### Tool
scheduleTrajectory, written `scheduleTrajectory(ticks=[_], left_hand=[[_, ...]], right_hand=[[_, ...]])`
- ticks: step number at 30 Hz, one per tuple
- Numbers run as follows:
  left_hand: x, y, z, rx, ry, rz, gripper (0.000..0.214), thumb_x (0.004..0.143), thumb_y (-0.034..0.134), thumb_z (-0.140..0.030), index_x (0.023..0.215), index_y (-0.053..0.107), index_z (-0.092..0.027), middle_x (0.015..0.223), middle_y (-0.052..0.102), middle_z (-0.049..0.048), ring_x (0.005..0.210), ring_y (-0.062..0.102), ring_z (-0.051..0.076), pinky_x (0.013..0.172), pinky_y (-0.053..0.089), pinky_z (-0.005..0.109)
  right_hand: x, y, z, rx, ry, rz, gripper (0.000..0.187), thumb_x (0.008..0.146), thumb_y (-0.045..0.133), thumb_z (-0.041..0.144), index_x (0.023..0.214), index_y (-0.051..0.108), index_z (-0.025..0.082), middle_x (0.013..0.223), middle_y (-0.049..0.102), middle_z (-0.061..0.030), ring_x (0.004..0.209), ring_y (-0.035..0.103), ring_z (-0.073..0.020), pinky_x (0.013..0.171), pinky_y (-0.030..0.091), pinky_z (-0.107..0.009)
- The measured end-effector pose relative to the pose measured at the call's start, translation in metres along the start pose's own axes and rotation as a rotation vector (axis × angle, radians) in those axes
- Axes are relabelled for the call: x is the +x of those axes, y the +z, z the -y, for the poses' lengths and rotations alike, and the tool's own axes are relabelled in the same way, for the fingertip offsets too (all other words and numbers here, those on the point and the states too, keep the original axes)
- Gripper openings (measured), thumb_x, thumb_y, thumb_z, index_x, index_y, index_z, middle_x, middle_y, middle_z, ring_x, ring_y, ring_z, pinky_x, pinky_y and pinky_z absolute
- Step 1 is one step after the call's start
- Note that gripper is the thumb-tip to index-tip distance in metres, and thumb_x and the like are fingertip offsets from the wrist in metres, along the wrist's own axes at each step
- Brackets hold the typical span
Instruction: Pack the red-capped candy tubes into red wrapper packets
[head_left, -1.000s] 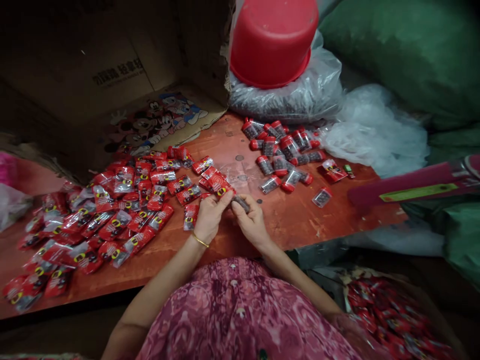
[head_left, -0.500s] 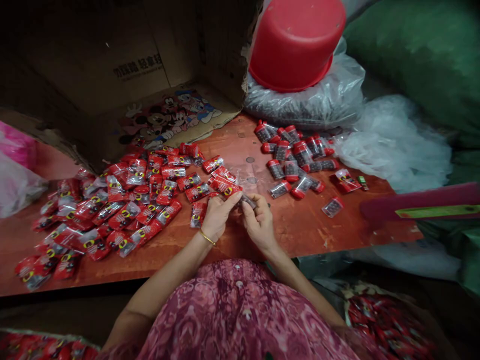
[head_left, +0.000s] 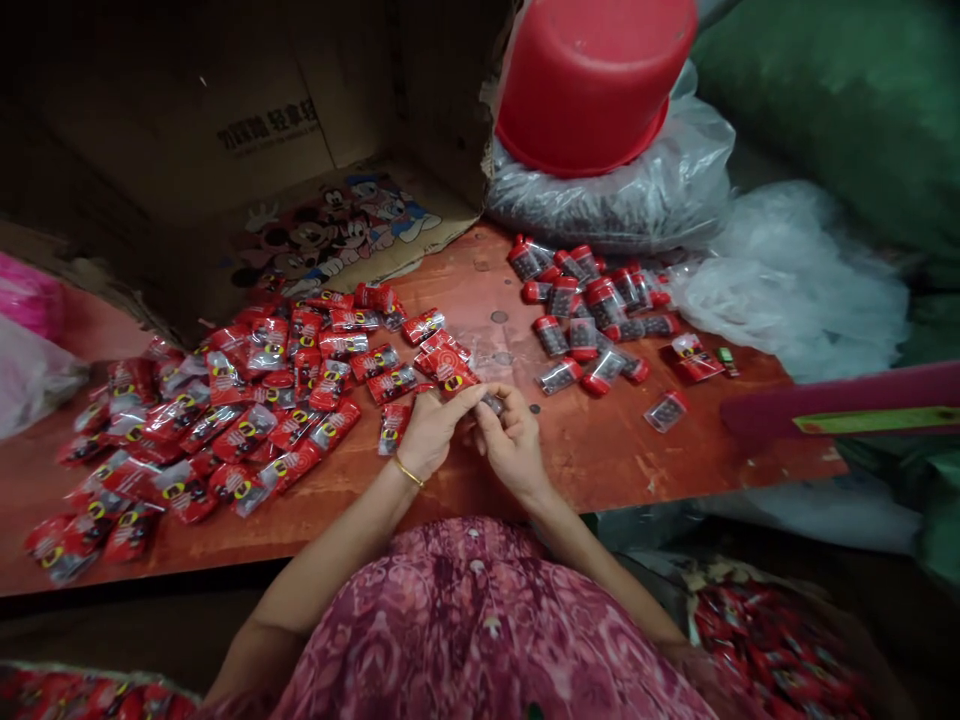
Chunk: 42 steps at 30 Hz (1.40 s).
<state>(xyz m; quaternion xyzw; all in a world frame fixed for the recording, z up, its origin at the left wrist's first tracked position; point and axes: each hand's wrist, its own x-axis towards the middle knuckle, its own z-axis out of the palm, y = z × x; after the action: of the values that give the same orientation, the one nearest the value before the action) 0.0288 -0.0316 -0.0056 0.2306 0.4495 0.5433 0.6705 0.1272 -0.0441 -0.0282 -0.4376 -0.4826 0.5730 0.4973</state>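
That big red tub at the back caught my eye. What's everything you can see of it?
The red tub looks like plain, slightly shiny plastic, with rounded sides, a few pale scuffs and a flared rim. It sits upside down, base up and a little tilted, on a clear plastic bag of dark contents. The cardboard box stands beside it; whether they touch is unclear. The picture's top edge cuts off part of its base. Neither hand touches it.

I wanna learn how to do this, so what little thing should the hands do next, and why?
Perhaps the right hand should gently turn the small dark item it pinches: much of it is covered, and the left hand and a red packet are close by, so a small turn seems best.
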Motion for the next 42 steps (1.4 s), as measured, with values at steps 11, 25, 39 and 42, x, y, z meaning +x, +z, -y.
scheduleTrajectory(ticks=[11,25,39,42], left_hand=[[0.002,-0.014,-0.008,-0.088,-0.077,-0.033,0.040,0.052,0.078,-0.044,0.072,0.063,-0.012,0.061,0.063,0.0011,0.046,0.051,0.010,0.038,0.036,0.021],[0.041,-0.065,-0.088,-0.390,0.010,-0.461,0.047,0.088,0.033,-0.050,0.088,0.061,-0.011,0.074,0.069,0.0068,0.078,0.066,0.013,0.075,0.051,0.023],[0.072,-0.035,-0.021,1.524,0.487,-0.166,0.012,0.073,0.063,-0.032,0.077,0.073,-0.026,0.125,0.057,0.0056,0.127,0.036,0.035,0.105,0.019,0.056],[0.076,-0.035,-0.019,1.578,0.484,-0.182,0.016,0.077,0.057,-0.031,0.075,0.073,-0.028,0.123,0.059,0.0030,0.127,0.035,0.036,0.104,0.016,0.059]], right_hand=[[0.019,0.005,-0.009,0.029,0.072,0.121,0.029,0.074,0.062,0.040,0.092,0.049,0.021,0.059,0.059,0.0068,0.042,0.054,-0.0079,0.044,0.044,-0.021],[0.050,-0.071,-0.011,-1.266,-0.137,-0.407,0.040,0.083,0.050,0.039,0.109,0.057,0.010,0.115,0.057,-0.0216,0.107,0.050,-0.0345,0.089,0.039,-0.052],[0.011,-0.093,-0.037,-1.354,-0.385,-0.205,0.040,0.087,0.041,0.038,0.118,0.052,0.015,0.138,0.041,-0.0169,0.135,0.025,-0.0311,0.104,0.026,-0.054],[0.011,-0.094,-0.037,-1.340,-0.415,-0.230,0.037,0.087,0.042,0.039,0.112,0.055,0.015,0.135,0.045,-0.0160,0.134,0.028,-0.0301,0.104,0.027,-0.052]])
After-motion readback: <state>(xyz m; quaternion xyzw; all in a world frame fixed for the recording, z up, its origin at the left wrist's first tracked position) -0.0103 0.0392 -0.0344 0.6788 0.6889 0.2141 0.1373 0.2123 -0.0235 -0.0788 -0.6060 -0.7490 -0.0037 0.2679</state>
